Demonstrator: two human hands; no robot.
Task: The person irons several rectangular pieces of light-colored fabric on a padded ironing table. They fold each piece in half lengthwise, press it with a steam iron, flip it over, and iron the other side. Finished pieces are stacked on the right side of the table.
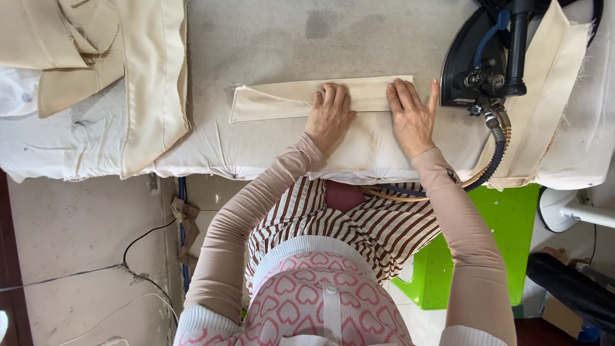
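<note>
Padded table [269,38]; cream fabric pile [138,77] at 10 o'clock; steam iron [477,61] parked at 2. Folded cream strip [275,99] at centre. L hand [330,115] & R hand [410,115] flat on it, fingers together, nothing pinched. Judgement: keep fold edge aligned, press evenly
</note>
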